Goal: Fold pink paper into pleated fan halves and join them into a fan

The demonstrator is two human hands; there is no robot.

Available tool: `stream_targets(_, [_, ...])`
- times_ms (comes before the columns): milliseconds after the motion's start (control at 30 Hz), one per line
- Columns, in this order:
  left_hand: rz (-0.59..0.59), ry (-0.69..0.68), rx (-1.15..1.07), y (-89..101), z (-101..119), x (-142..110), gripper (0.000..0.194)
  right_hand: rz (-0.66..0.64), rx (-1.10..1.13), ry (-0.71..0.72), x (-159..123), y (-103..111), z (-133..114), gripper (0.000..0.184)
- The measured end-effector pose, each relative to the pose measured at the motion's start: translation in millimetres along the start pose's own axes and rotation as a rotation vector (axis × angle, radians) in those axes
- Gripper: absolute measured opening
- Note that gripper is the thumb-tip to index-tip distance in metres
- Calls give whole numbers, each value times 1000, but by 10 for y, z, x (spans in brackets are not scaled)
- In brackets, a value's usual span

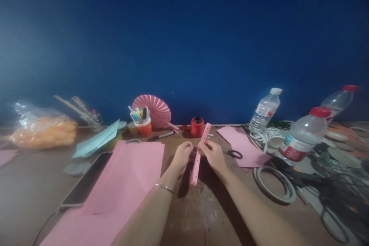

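In the head view, a narrow folded strip of pink paper [195, 171] with dark dots along it stands slanted over the table. My right hand [215, 157] is closed around its middle, thumb and fingers pinching it. Just left of the strip, my left hand [182, 157] has its fingertips pressed together; whatever they pinch is too small to make out. Behind the hands sits a small red round container [197, 128] with a dark top. Black-handled scissors [235, 154] lie to the right of my right hand.
Pink sheets [135, 169] and a tablet [88, 184] lie left. A pink paper fan [157, 111], a pen cup [144, 127] and a marker [163, 136] are behind. Right are another pink sheet [245, 144], tape rolls [275, 185] and plastic bottles [304, 136]. A blue wall [184, 46] stands behind.
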State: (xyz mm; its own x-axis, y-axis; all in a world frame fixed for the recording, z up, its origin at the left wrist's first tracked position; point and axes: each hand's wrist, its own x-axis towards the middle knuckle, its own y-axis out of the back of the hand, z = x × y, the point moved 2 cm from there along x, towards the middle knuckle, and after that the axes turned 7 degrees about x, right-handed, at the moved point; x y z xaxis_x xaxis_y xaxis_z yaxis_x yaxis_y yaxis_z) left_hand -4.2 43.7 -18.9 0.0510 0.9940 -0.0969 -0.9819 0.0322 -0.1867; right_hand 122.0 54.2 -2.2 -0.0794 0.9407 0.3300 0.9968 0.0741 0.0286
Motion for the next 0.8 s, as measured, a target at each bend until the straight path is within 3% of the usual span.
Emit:
stream_targets(167, [8,-4,-6,12,17,16,14,-12,86,-21,6,1,-2,23])
stream_targets(467, [156,-46,196,58,-53,58,2,-19,94,-34,3,-2,-5,25])
stream_targets(667, [408,-280,374,155,134,7,8,-20,55,-32,6,1,-16,27])
stream_targets(733, [327,-301,366,124,179,-5,5,-18,54,-40,6,-1,-10,27])
stream_targets(800, [170,-256,298,61,182,-8,12,-13,54,-44,5,-2,-4,27])
